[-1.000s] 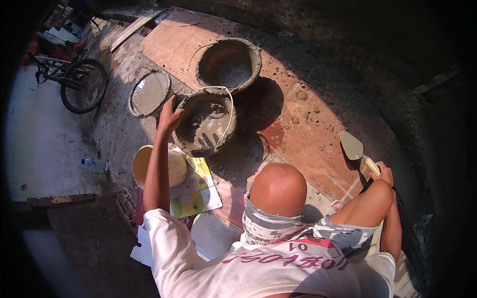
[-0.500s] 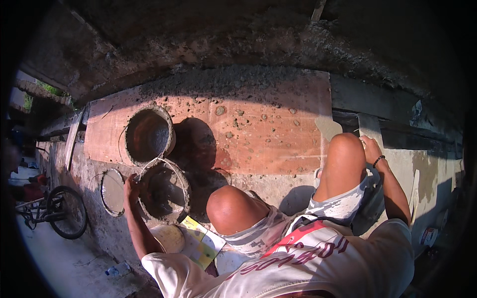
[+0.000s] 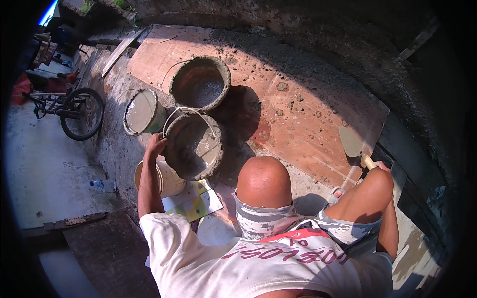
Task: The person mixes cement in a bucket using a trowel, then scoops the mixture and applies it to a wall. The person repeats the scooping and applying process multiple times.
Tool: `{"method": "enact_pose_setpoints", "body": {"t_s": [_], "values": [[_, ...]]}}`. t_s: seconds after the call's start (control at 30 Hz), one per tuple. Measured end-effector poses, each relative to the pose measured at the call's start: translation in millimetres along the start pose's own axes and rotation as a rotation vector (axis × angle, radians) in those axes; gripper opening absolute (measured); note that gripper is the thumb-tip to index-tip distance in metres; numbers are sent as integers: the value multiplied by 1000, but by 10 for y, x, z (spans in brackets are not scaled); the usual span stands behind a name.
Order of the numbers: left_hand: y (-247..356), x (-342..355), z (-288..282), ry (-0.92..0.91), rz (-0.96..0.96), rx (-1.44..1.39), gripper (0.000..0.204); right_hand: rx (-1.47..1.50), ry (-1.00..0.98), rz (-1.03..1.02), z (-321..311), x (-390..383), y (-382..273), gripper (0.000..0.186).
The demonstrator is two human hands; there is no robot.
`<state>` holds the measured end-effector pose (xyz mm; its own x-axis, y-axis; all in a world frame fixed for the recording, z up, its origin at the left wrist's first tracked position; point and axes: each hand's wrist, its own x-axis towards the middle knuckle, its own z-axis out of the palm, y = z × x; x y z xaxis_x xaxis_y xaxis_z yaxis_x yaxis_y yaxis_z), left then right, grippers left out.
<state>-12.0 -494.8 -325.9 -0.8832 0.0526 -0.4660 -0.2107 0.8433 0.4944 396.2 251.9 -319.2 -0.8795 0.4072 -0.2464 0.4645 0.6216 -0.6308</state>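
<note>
My left hand (image 3: 157,144) is closed on the left rim of a mortar-caked bucket (image 3: 219,151). Wet grey mix lies inside it, and its wire handle stands up over the opening. In my right hand (image 3: 381,168), partly hidden behind my raised knee, is the wooden handle of a trowel (image 3: 351,141). The grey blade rests over the right end of a reddish board (image 3: 303,134). Just beyond the gripped bucket, a second mortar-coated bucket (image 3: 224,79) stands on the board. A smaller pail (image 3: 160,119) of cloudy grey liquid is left of both.
A pale yellow bucket (image 3: 171,180) stands by my left forearm, with a printed sheet (image 3: 208,202) beside it. Farther left are a bicycle wheel (image 3: 82,114) and a plastic bottle (image 3: 103,185). Lumps of mortar dot the board, and a rough wall (image 3: 343,44) runs behind it.
The view has turned, so the buckets and board appear tilted and farther right. My left hand stays at the bucket's rim. The trowel's handle now shows in my right hand.
</note>
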Motion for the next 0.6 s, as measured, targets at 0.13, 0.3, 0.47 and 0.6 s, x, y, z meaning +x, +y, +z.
{"method": "enact_pose_setpoints", "body": {"t_s": [0.13, 0.3, 0.47, 0.6], "values": [[-12, -425, 270, 36, -189, -236, 23, -97, 50, 9, 16, 316, -91, 36], [72, -810, 320, -32, -316, -224, 33, -146, 55, -104, 41, 683, -374, 34], [557, -843, 262, 488, 166, 248, 54, -168, 68, -179, 21, 883, -638, 34], [1224, -500, 566, 617, 661, 349, 58, -213, 56, -149, 57, 853, -702, 36]]}}
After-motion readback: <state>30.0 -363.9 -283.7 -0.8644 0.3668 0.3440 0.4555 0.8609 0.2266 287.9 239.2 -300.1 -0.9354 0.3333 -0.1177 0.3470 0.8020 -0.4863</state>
